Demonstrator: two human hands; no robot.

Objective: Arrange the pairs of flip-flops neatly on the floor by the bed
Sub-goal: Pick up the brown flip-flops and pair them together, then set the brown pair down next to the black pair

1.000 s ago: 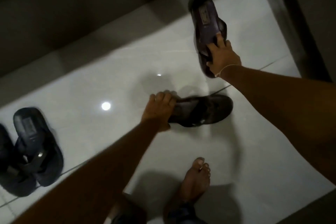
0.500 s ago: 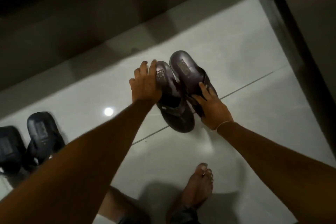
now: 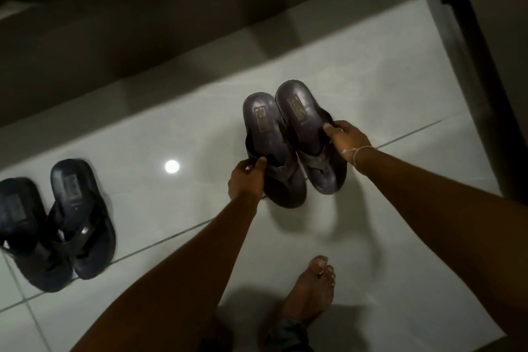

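Two dark purple-brown flip-flops lie side by side on the white tiled floor, heels toward the bed. My left hand (image 3: 246, 180) grips the strap of the left purple flip-flop (image 3: 270, 146). The right purple flip-flop (image 3: 307, 134) is held at its outer edge by my right hand (image 3: 347, 137), thumb on the footbed. At the far left a dark blue pair (image 3: 61, 223) rests together on the floor, heels also toward the bed.
The dark bed base (image 3: 143, 23) runs along the top. A dark furniture leg (image 3: 471, 66) stands at the right. My bare foot (image 3: 311, 291) is planted on the tiles below the purple pair. A ceiling light reflection (image 3: 171, 166) glints on the floor.
One second ago the purple flip-flops were apart, one lying sideways. Both hands have since brought them together side by side and shifted their grip from the heels down to the straps.
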